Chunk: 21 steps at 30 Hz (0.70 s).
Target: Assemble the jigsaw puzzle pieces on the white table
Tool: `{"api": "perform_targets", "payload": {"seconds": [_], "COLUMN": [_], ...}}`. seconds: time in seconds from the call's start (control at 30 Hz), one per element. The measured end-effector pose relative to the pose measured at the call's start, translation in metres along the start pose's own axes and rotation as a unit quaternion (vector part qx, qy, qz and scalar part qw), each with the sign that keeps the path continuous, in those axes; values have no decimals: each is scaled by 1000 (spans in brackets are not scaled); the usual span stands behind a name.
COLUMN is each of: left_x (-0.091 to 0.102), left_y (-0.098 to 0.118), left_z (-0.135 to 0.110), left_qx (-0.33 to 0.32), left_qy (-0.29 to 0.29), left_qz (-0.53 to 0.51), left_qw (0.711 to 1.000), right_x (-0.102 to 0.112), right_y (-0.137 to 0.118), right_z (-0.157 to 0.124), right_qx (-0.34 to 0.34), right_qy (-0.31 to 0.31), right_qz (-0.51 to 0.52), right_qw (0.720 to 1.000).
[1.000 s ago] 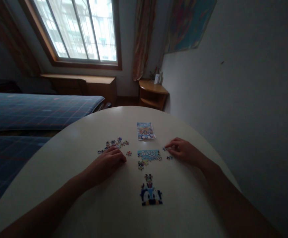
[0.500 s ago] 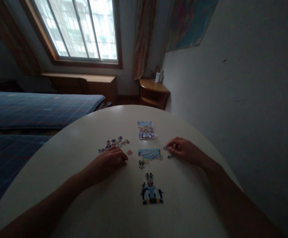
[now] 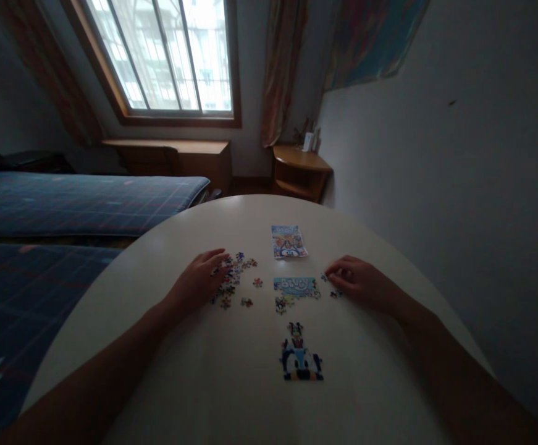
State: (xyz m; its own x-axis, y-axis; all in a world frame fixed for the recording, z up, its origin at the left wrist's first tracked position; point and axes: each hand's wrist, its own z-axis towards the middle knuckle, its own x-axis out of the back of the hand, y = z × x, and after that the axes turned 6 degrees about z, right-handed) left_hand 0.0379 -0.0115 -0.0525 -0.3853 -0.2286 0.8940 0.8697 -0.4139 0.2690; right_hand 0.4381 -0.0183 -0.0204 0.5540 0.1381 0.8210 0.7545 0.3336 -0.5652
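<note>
My left hand (image 3: pixel 200 275) lies on the left of a loose pile of jigsaw puzzle pieces (image 3: pixel 231 278), its fingers spread over the pile's edge and covering some pieces. Two stray pieces, a reddish puzzle piece (image 3: pixel 257 282) and a darker one (image 3: pixel 247 302), lie to the right of the pile. My right hand (image 3: pixel 353 277) rests on the table with fingers curled, its fingertips on a small puzzle piece (image 3: pixel 324 277). Below these fingers is another dark piece (image 3: pixel 336 294). Between my hands lies a joined blue section with lettering (image 3: pixel 296 285); nearer me sits a joined dog-face section (image 3: pixel 302 363).
A printed picture sheet (image 3: pixel 289 241) lies beyond the joined sections on the round white table (image 3: pixel 365 395). Left of the table is a bed with a blue plaid cover (image 3: pixel 88 204). A wall (image 3: pixel 482 204) rises on the right, and a corner shelf (image 3: pixel 302 158) stands behind.
My left hand has moved left and away from me, uncovering pieces at the pile's near side. My right hand keeps its place by the small piece. The view has shifted slightly left.
</note>
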Motion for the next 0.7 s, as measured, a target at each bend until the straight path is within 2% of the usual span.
{"api": "perform_targets", "payload": {"seconds": [0.2,0.47,0.7], "left_x": [-5,1,8], "left_y": [-1,-10,-5], "left_z": [0,2,2], "left_qx": [-10,22,32], "left_qy": [-10,10,-12], "left_qz": [9,-1,-7], "left_qw": [1000,1000,999], "right_x": [0,2,2], "right_y": [1,-2,0], "right_z": [0,0,0], "right_qx": [4,12,12], "right_qy": [-2,0,2], "right_qz": [-1,4,-9], "right_qw": [1000,1000,1000]}}
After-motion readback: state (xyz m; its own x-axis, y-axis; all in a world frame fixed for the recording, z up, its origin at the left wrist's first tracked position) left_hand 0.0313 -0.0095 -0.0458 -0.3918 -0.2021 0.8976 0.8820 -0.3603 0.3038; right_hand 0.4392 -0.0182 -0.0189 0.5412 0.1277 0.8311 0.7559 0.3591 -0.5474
